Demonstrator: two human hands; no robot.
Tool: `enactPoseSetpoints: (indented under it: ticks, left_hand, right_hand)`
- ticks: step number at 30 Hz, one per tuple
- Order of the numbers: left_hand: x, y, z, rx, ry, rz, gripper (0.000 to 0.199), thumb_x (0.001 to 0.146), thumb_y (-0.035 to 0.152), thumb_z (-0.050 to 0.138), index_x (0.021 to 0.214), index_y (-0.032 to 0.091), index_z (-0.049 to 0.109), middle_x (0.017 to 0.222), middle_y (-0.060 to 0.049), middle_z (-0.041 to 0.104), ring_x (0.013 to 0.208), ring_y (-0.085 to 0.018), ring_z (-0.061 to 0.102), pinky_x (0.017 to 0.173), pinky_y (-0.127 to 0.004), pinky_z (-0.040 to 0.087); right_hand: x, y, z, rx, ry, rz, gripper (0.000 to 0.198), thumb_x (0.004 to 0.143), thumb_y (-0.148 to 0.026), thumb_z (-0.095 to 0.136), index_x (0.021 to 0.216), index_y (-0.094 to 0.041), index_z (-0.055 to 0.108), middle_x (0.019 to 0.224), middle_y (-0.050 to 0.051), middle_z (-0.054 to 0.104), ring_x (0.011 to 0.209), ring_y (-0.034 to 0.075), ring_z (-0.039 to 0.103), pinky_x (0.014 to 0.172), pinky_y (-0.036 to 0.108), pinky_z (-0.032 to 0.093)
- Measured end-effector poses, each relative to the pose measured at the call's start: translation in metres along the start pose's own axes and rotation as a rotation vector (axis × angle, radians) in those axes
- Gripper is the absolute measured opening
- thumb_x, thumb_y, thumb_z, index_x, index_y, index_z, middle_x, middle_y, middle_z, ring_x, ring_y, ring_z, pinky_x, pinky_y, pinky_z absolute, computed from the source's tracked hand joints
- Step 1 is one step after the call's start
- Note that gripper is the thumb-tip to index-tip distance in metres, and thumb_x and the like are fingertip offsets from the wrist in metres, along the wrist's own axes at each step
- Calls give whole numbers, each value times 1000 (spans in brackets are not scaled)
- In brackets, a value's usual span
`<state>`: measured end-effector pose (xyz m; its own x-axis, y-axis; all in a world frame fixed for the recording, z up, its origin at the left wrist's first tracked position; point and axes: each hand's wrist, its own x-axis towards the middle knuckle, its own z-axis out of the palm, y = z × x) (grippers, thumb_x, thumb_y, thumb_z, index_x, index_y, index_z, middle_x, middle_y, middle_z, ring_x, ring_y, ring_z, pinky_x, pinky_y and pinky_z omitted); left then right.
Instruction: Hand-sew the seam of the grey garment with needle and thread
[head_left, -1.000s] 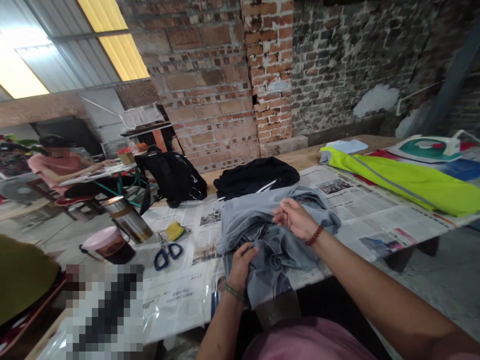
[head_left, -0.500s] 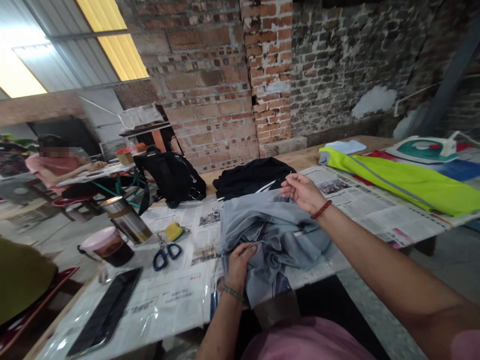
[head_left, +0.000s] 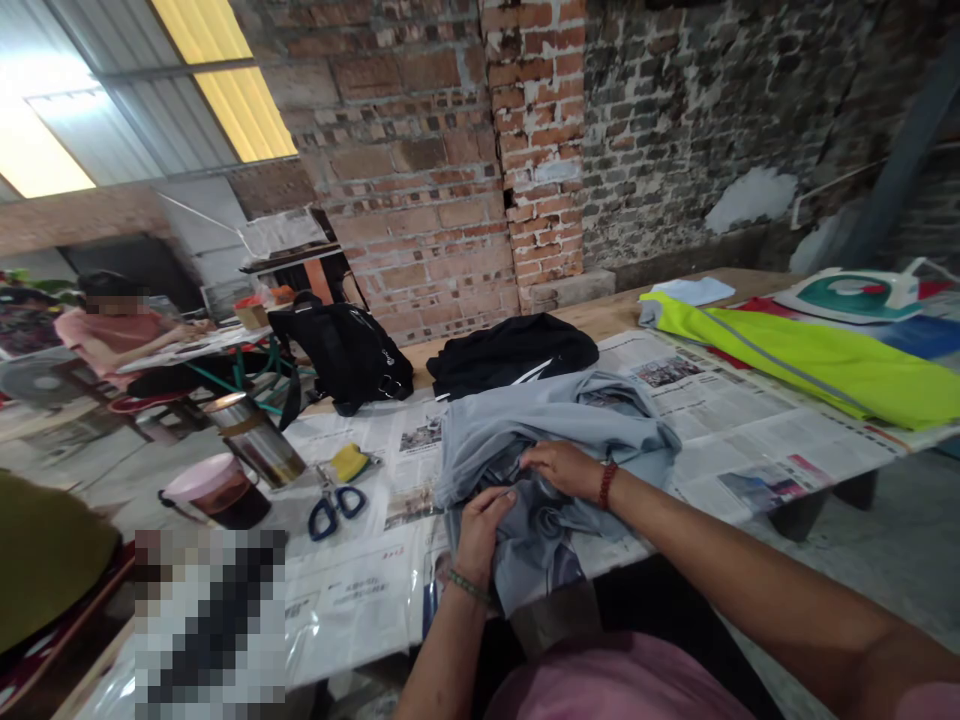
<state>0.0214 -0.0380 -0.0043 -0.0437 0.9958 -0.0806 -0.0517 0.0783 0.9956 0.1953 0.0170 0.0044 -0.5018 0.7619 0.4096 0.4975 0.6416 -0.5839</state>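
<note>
A grey garment lies bunched in front of me, partly over the table's near edge. My left hand pinches a fold of it between thumb and fingers. Just right of that, my right hand is low over the cloth, its fingertips pinched together close to the left ones. The sewing needle it held up half a second ago is too small to make out now, and the thread does not show either.
Scissors, a yellow-green sponge-like piece, a lidded cup and a steel flask stand left. Behind are a black bag and black clothing. Right: a neon-yellow garment and an iron. A person sits far left.
My right hand has come down from above the garment, where it held a needle with thread drawn up, to the cloth beside my left hand. The left hand keeps its grip in place.
</note>
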Motion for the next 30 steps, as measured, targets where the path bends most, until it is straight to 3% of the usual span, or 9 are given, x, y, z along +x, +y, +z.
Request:
enactPoseSetpoints:
  ticks: [6,12,18,21,24,27,30]
  left_hand:
    - [0,0,1,-5,-10,12,15,52,27,72,62,16,71,59,1,65,56,-12,54,56,-21,42]
    - [0,0,1,-15,-21,-5,17,51,29,72,61,15,70,56,1,64,53,-12,53,54,-22,41]
    - [0,-2,2,-25,-22,-17,15,53,29,71,62,17,70,56,2,63,53,-11,52,55,-21,40]
    - [1,-3,2,2,-21,-1,14,54,29,70,61,17,70,56,2,63,54,-12,51,54,-21,40]
    - [2,-5,2,33,-36,1,17,54,31,70,63,17,71,58,1,63,54,-12,51,54,-21,39]
    - [4,-8,2,51,-55,17,20,53,32,71,65,15,71,62,-1,64,57,-13,52,55,-21,39]
    - [4,-9,2,69,-69,45,21,54,31,71,67,15,72,66,-2,66,61,-14,53,58,-22,40]
  right_hand:
    - [-2,-3,-1,-95,-89,-57,28,76,-5,44,87,-18,67,85,6,64,80,16,58,72,27,43]
    - [-4,-3,0,-14,-122,-150,26,78,-7,42,84,-18,65,83,5,63,80,15,56,73,26,43]
    - [-7,-5,2,104,-83,-107,26,74,-6,42,81,-17,64,78,4,62,76,14,56,72,26,43]
    - [-7,-8,3,220,-66,-43,27,71,-4,40,75,-18,63,74,2,61,68,12,55,66,24,44]
    - [-4,-10,5,415,-41,128,25,72,-5,38,72,-17,61,67,-1,59,53,8,53,54,20,43]
    - [2,-13,7,622,-18,288,20,72,-9,41,80,-18,58,62,-3,56,43,6,49,44,17,39]
    - [7,-17,9,738,-19,354,22,71,-9,43,88,-17,54,59,-6,54,38,4,47,39,15,35]
